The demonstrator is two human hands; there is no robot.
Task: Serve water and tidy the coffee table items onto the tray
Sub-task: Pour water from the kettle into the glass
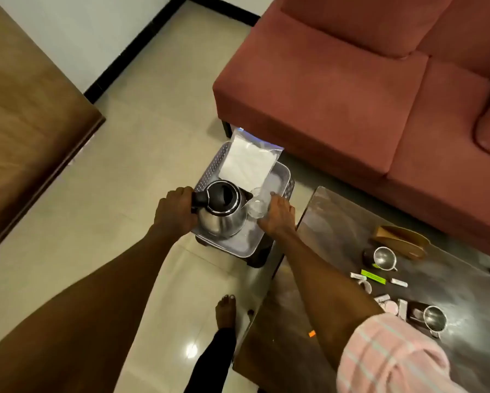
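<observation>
A steel kettle [224, 211] with a black lid stands on the grey tray [277, 177], which rests on a low dark stool. My left hand [175, 212] grips the kettle's black handle. Its spout points right at a clear glass [257, 207], which my right hand [277, 215] holds at its side. A white packet [249, 163] lies across the tray's far end. On the dark coffee table [337, 231] at the right are two steel cups [384, 258] [435, 319], a green sachet [373, 277] and several small white sachets.
A red sofa [351, 80] fills the upper right, close behind the tray and table. A brown wooden holder [402, 241] lies on the table. A wooden cabinet [25, 123] stands at left. My bare foot [226, 310] is on the glossy tiled floor below the tray.
</observation>
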